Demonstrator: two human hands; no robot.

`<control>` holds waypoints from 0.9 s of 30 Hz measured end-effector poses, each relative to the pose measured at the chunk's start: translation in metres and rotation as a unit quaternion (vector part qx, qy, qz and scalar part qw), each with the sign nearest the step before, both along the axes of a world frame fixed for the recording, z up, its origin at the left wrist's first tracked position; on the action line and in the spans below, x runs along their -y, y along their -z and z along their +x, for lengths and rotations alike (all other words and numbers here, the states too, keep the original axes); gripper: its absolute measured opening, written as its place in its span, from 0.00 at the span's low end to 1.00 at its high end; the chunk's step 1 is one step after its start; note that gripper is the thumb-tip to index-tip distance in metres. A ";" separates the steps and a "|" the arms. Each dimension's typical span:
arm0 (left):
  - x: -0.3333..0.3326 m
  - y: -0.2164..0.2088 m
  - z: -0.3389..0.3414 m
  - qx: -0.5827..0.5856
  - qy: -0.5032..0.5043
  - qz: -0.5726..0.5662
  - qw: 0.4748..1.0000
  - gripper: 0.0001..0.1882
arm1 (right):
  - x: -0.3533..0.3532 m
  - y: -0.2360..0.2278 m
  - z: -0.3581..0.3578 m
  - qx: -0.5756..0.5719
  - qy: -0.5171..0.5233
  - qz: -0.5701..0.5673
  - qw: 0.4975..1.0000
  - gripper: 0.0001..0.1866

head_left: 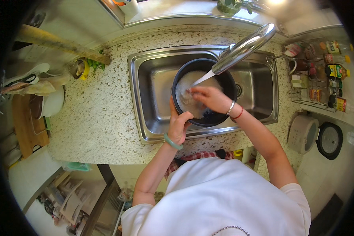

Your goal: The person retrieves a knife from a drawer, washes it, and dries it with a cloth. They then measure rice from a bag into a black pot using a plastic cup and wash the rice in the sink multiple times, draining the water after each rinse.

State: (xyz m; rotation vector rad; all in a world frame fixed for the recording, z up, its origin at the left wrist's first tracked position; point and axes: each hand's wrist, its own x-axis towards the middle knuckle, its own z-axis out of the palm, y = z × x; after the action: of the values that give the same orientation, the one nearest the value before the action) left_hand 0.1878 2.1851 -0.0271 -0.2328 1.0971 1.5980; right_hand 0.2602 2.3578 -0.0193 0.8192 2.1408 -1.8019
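Note:
A dark round pot (179,67) is held over the steel sink (153,78), with whitish, rice-like grains (190,104) and cloudy water inside. My left hand (179,124), below a pale green bangle, grips the pot's near left side, thumb at the rim and fingers around the outer wall. Inside the pot, the curled fingers of my right hand (212,98) reach into the rice; their tips are partly hidden. A stream of water (202,78) runs from the chrome faucet (244,49) into the pot, just beyond my right fingers.
Speckled countertop (94,118) surrounds the sink. At the right stand a wire rack of bottles and jars (322,74) and a white rice cooker (304,133) with its lid raised. On the left are a yellow tin (81,69), a white container (53,102) and a wooden board (23,126).

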 end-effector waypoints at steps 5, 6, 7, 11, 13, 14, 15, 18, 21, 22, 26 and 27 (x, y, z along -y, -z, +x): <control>0.001 -0.002 -0.002 -0.017 0.002 0.018 1.000 0.45 | -0.037 0.021 -0.014 -0.108 -0.030 0.352 0.929 0.16; 0.001 -0.003 -0.002 -0.017 0.004 0.020 1.000 0.45 | -0.034 0.023 -0.017 -0.079 -0.058 0.368 0.925 0.16; 0.000 -0.002 -0.002 -0.021 0.007 0.022 1.000 0.45 | -0.029 0.027 -0.022 -0.050 -0.087 0.382 0.919 0.16; -0.003 0.001 -0.002 -0.020 0.014 0.028 0.999 0.46 | 0.001 0.036 -0.013 -0.104 -0.164 0.371 0.908 0.17; -0.004 0.002 -0.002 -0.016 0.016 0.023 0.999 0.47 | 0.014 0.031 -0.003 -0.119 -0.195 0.297 0.927 0.16; -0.003 0.002 -0.003 -0.015 0.018 0.019 1.000 0.47 | 0.019 0.027 0.004 -0.109 -0.210 0.258 0.937 0.16; -0.002 0.003 -0.004 -0.015 0.021 0.014 1.000 0.48 | 0.023 0.023 0.010 -0.100 -0.225 0.218 0.944 0.15; 0.004 0.002 -0.006 -0.015 0.014 0.021 1.000 0.49 | 0.019 -0.017 0.021 -0.062 -0.237 0.134 0.960 0.14; 0.010 0.010 -0.006 -0.022 0.006 0.021 1.000 0.50 | 0.012 -0.020 0.035 -0.022 -0.270 0.144 0.952 0.11; 0.009 0.009 -0.007 -0.021 0.014 0.023 0.999 0.50 | 0.010 -0.018 0.038 -0.002 -0.281 0.143 0.949 0.11; 0.006 0.007 -0.006 -0.039 0.032 0.029 0.998 0.50 | 0.006 0.033 0.035 0.002 -0.294 0.212 0.932 0.11; 0.007 0.007 -0.006 -0.048 0.033 0.030 0.998 0.50 | 0.005 0.040 0.030 -0.011 -0.270 0.212 0.939 0.11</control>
State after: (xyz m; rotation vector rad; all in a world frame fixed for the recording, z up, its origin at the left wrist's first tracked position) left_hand 0.1820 2.1785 -0.0344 -0.0794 1.1177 1.5929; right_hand 0.2907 2.3524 -0.0588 0.2284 2.4873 -1.1007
